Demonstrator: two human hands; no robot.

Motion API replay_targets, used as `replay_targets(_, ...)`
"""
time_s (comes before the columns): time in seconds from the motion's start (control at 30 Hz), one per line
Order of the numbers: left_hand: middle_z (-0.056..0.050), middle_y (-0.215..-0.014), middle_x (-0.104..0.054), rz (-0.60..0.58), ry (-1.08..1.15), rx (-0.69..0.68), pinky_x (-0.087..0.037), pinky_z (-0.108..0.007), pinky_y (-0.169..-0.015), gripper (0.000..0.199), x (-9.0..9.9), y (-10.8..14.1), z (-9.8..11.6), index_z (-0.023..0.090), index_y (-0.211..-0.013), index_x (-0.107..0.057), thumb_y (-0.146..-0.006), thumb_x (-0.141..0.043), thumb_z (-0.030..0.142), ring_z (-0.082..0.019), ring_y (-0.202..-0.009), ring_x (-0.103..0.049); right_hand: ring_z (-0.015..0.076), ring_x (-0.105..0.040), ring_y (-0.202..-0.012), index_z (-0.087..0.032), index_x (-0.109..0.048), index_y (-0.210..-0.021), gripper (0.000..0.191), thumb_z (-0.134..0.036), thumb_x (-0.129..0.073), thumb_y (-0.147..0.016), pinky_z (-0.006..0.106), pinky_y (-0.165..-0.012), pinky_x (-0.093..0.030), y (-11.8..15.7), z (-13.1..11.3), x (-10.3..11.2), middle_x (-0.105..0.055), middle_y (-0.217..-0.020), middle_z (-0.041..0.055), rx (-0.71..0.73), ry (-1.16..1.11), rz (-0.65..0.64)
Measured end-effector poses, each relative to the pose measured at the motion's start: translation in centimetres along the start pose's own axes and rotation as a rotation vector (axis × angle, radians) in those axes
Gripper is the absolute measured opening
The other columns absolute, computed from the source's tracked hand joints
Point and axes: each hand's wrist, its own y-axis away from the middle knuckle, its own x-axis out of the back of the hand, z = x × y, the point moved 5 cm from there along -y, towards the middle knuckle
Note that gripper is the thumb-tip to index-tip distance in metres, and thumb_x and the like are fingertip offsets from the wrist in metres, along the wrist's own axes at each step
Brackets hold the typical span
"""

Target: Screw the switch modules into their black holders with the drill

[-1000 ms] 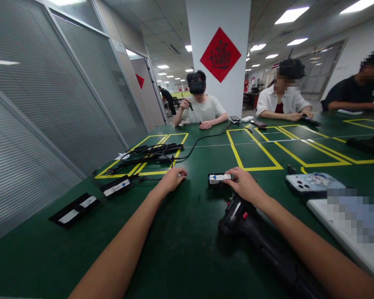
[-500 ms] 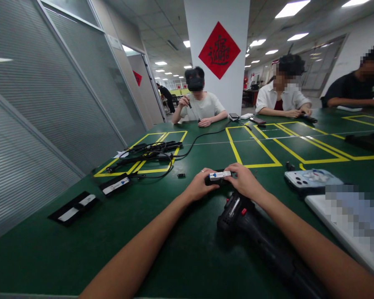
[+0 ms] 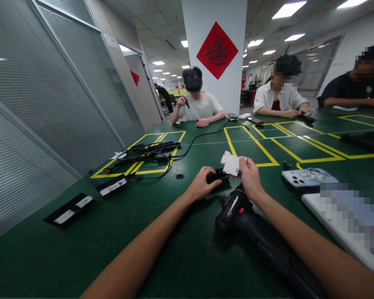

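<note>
At the frame's center, our right hand [image 3: 251, 176] pinched a white module [image 3: 231, 163]; our left hand [image 3: 203, 182], half-curled, gripped a black holder [image 3: 217, 176] beside it. Bare green table [image 3: 174, 253] lay open at lower center.

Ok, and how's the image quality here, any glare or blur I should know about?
Head view: ceiling lights blown out white; glossy highlights on the black tool, with a soft shadow on the green table. Also head view: forearms look stretched toward the lower corners; the white piece in the right hand is too soft to read its markings.
</note>
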Motion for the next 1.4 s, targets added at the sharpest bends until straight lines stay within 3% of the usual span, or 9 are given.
replay_targets(0.2, -0.009, -0.096, -0.064, -0.027, -0.096, 0.115, -0.048, -0.039, -0.076, 0.043, 1.3, 0.4, 0.8, 0.017, -0.099, -0.061, -0.071, -0.064, 0.051, -0.024, -0.084, -0.06, 0.0121, -0.061, -0.066, -0.015, -0.055, -0.11, 0.031, -0.038, -0.049, -0.091, 0.028, -0.056, -0.052, 0.0, 0.2, 0.0, -0.063, -0.091, 0.0038, -0.072, -0.06, 0.021)
replay_targets(0.33, -0.009, -0.096, -0.066, -0.041, -0.279, 0.216, -0.048, -0.039, -0.074, 0.046, 7.2, 3.6, 1.6, 0.021, -0.096, -0.064, -0.066, -0.066, 0.055, -0.027, -0.084, -0.062, 0.0111, -0.06, -0.063, -0.014, -0.055, -0.109, 0.03, -0.037, -0.049, -0.091, 0.026, -0.054, -0.052, 0.0, 0.0, -0.2, -0.063, -0.088, 0.003, -0.09, -0.051, -0.009)
replay_targets(0.53, -0.012, -0.11, -0.064, 0.024, -0.506, 0.672, -0.049, -0.041, -0.081, 0.068, 15.7, 13.4, -1.8, 0.018, -0.115, -0.056, -0.066, -0.059, 0.064, -0.031, -0.096, -0.062, 0.0091, -0.058, -0.055, -0.015, -0.053, -0.111, 0.029, -0.035, -0.051, -0.09, 0.023, -0.047, -0.049, 0.4, -0.6, -1.0, -0.062, -0.082, 0.001, -0.062, -0.014, -0.107)
replay_targets(0.77, -0.02, -0.117, -0.06, -0.161, -0.511, 0.806, -0.048, -0.047, -0.085, 0.091, 15.4, 16.5, -4.0, 0.011, -0.134, -0.04, -0.065, -0.055, 0.069, -0.036, -0.1, -0.061, 0.0152, -0.063, -0.059, -0.017, -0.05, -0.108, 0.033, -0.031, -0.061, -0.08, 0.027, -0.049, -0.052, 1.7, -2.6, -2.9, -0.066, -0.071, 0.0007, -0.028, 0.012, -0.375)
replay_targets(0.93, -0.012, -0.14, -0.041, 0.011, -0.575, 0.532, -0.033, -0.05, -0.102, 0.08, 15.2, 11.5, 3.2, 0.022, -0.138, -0.033, -0.071, -0.055, 0.06, -0.034, -0.124, -0.043, 0.016, -0.064, -0.062, -0.019, -0.054, -0.101, 0.025, -0.029, -0.06, -0.079, 0.027, -0.05, -0.053, 3.5, -5.5, -4.4, -0.067, -0.073, 0.0012, -0.047, 0.043, -0.629)
replay_targets(1.1, -0.005, -0.122, -0.059, -0.207, -0.341, 0.287, -0.046, -0.04, -0.086, 0.068, 10.8, 8.0, 10.8, 0.031, -0.127, -0.047, -0.064, -0.068, 0.049, -0.03, -0.106, -0.056, 0.0135, -0.06, -0.054, -0.021, -0.058, -0.101, 0.026, -0.028, -0.065, -0.077, 0.025, -0.047, -0.05, 6.5, -8.0, -7.0, -0.061, -0.063, -0.0034, 0.017, 0.132, -0.83)
replay_targets(1.23, -0.003, -0.089, -0.067, -0.296, -0.298, 0.354, -0.044, -0.03, -0.062, 0.037, 10.4, 7.7, 11.5, 0.024, -0.097, -0.063, -0.072, -0.06, 0.052, -0.022, -0.076, -0.061, 0.0177, -0.064, -0.065, -0.02, -0.052, -0.114, 0.037, -0.028, -0.063, -0.08, 0.032, -0.058, -0.053, 8.6, -10.2, -7.4, -0.067, -0.075, 0.0014, 0.098, 0.232, -0.812)
replay_targets(1.33, -0.003, -0.087, -0.066, -0.197, -0.386, 0.43, -0.041, -0.027, -0.061, 0.043, 13.3, 8.6, 9.9, 0.02, -0.097, -0.062, -0.076, -0.053, 0.056, -0.019, -0.073, -0.059, 0.023, -0.062, -0.092, -0.018, -0.05, -0.121, 0.039, -0.022, -0.057, -0.083, 0.043, -0.085, -0.047, 10.9, -12.8, -5.5, -0.066, -0.103, 0.0099, 0.24, 0.34, -0.632)
replay_targets(1.4, -0.003, -0.084, -0.065, -0.094, -0.478, 0.534, -0.04, -0.027, -0.06, 0.051, 16.1, 9.8, 8.0, 0.019, -0.106, -0.058, -0.078, -0.047, 0.06, -0.018, -0.066, -0.057, 0.0187, -0.062, -0.097, -0.023, -0.051, -0.122, 0.036, -0.017, -0.051, -0.086, 0.034, -0.088, -0.048, 13.5, -15.2, -3.8, -0.067, -0.106, 0.0061, 0.58, 0.383, -0.488)
